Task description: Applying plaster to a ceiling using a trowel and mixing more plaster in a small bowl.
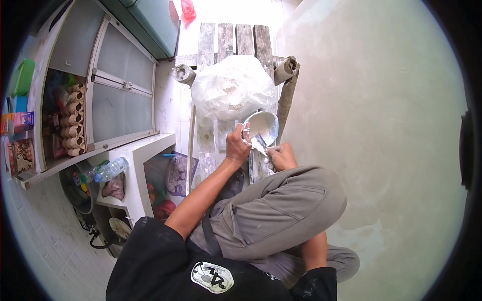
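- The slatted wooden bench carried a plastic bag, white powder left in it.
- Your left grip clasped the bowl just beside the bag; pale paste already lay inside.
- Your right grip clutched a smeared scraper at the bowl; work looked partway done.

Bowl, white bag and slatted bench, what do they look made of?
Bowl: probably plastic, with a smooth, pale bluish wall. White bag: likely thin plastic film, translucent and crinkled. Slatted bench: seemingly unpainted wood, rough and matte, judging by its weathered grey planks.
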`<act>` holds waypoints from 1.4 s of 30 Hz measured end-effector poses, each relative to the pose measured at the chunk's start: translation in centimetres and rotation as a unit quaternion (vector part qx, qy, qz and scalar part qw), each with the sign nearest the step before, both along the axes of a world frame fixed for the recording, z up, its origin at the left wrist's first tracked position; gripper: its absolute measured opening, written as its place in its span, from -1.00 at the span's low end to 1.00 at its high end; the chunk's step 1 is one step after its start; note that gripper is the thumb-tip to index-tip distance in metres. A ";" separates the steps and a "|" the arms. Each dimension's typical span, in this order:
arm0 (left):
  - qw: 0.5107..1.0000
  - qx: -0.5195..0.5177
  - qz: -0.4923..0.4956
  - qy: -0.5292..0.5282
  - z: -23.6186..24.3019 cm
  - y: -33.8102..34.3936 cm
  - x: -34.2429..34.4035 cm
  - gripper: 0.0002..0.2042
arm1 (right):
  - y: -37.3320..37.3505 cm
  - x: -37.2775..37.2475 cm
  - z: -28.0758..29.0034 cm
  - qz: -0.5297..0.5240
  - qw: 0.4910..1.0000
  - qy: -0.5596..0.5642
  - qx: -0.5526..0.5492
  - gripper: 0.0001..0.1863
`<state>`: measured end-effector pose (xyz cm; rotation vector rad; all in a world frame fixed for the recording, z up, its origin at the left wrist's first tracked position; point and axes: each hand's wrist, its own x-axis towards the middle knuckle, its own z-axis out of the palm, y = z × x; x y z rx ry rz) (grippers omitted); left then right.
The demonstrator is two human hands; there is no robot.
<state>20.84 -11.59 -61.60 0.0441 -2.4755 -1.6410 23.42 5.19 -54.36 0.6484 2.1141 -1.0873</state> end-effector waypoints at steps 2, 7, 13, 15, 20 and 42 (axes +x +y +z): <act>1.000 -0.005 -0.002 -0.021 0.2 -0.2 -0.2 -0.76 | 0.1 0.3 1.4 -0.084 0.993 0.029 -0.083 -0.72; 0.999 0.025 0.022 -0.017 0.2 -0.5 -0.7 -0.71 | 1.4 1.4 -1.1 0.113 0.935 0.303 0.145 -0.76; 0.997 0.026 0.068 -0.038 -0.6 -0.9 -0.6 -0.72 | 2.0 5.8 -6.2 0.264 0.873 0.365 0.187 -0.55; 0.996 0.024 0.068 -0.046 0.2 0.0 -0.8 -0.72 | 3.4 8.0 -8.7 0.208 0.924 0.253 0.196 -0.44; 0.996 0.003 0.075 -0.044 -0.2 0.1 -1.0 -0.72 | 4.4 9.8 -10.3 0.147 0.927 0.275 0.208 -0.57; 0.999 -0.023 0.014 0.018 0.2 -0.2 -0.1 -0.80 | 0.3 0.7 1.3 0.140 0.967 0.118 0.175 -0.69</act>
